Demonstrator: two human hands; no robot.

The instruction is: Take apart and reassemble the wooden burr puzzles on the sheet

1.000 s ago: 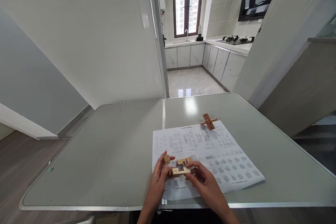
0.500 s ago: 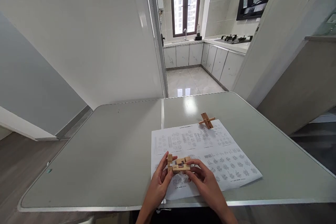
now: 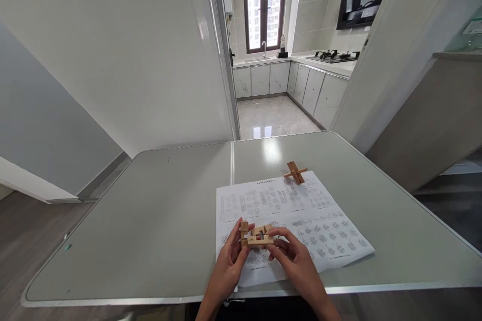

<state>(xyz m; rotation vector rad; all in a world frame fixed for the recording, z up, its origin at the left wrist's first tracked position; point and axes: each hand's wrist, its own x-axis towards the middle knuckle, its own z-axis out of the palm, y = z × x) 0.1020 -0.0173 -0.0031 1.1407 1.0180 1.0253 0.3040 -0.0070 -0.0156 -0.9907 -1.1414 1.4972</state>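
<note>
Low over the printed sheet, both hands hold a partly joined set of pale notched wooden puzzle pieces. My left hand has its fingers closed around the upright piece at the left end. At the other end, my right hand pinches the lying pieces between thumb and fingers. A gap shows between the lying pieces. Fingers hide part of the joints. Beyond the hands, a darker wooden cross of joined pieces rests at the sheet's far edge.
The grey-green table has a pale metal rim and a seam down its middle. Line diagrams cover the sheet. A small greenish bit lies near the table's left edge. Past the far edge is a kitchen with a gas hob.
The camera view has shifted very slightly. Both hands keep the same grip on the wooden puzzle pieces, with almost no visible movement.
</note>
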